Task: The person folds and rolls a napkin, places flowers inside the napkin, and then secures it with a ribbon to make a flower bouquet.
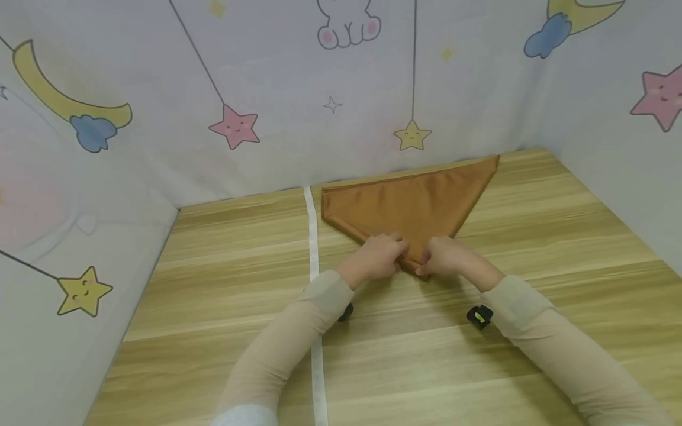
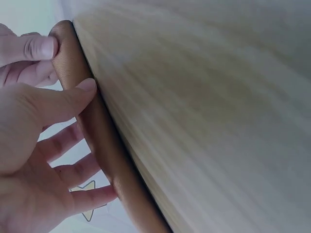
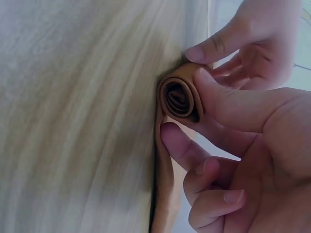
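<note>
A brown cloth point(image 1: 399, 207) lies on the table, its near-left edge rolled into a narrow tube. My left hand point(image 1: 377, 258) holds that rolled edge point(image 2: 109, 150), thumb on the near side and fingers spread along the other side in the left wrist view. At the near corner, my right hand point(image 1: 449, 258) pinches the end of the roll point(image 3: 179, 99), whose spiral layers show in the right wrist view. The right index fingertip sits just under the roll, with the other fingers curled. Both hands are close together, and the far part of the cloth lies flat.
The wood-grain table point(image 1: 224, 296) has a white strip point(image 1: 313, 236) running front to back, left of the cloth. A pale curtain point(image 1: 288, 71) printed with stars and moons stands behind and at both sides. Small black devices point(image 1: 479, 318) hang by the wrists.
</note>
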Demonstrator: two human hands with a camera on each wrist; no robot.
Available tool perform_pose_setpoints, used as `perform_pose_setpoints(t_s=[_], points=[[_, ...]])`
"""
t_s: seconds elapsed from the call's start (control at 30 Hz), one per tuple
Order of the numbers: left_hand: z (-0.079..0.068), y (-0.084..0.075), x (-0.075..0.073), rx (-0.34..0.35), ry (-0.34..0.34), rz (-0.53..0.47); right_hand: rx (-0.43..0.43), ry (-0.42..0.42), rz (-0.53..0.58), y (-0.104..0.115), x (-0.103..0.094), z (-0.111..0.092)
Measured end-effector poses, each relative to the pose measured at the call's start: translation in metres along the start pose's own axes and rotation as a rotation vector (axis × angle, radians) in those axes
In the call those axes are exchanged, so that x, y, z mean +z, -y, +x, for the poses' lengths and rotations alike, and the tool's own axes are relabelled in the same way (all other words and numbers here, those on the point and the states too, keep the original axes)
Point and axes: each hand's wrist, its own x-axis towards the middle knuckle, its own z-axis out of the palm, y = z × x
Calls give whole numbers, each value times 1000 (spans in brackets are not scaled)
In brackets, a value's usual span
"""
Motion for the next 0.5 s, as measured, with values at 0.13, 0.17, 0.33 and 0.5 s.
perform_pose_setpoints(t_s=[0.13,0.17,0.33,0.5], points=[[0,-1,0,-9,-10,-9,-6,-2,-9,1,-1,0],[0,-1,0,-12,-14,-12,-8,-7,-7,2,-1,-1],[3,0,3,-14,-34,5,-2,-60,67,3,0,-2],[5,1,4,-26,-21,-15,1,-98,93,4,3,-2]])
